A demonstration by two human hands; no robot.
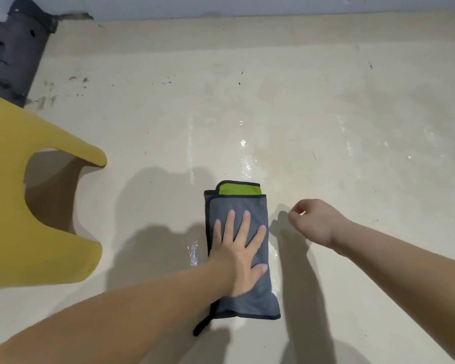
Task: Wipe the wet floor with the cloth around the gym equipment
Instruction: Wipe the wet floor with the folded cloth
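A folded grey cloth (250, 300) with a dark hem and a green inner layer showing at its far end lies flat on the beige floor (326, 101). My left hand (241, 254) presses flat on the cloth's middle, fingers spread and pointing away from me. Just right of the cloth, my right hand (317, 220) hovers curled into a loose fist, holding nothing that I can see. Wet shiny streaks (244, 158) glisten on the floor beyond the cloth and at its left edge.
A yellow plastic piece of equipment (24, 195) with two rounded legs stands at the left. Behind it, a dark metal equipment base (13, 53) rests by the wall (247, 5). Small dirt specks dot the floor near the wall.
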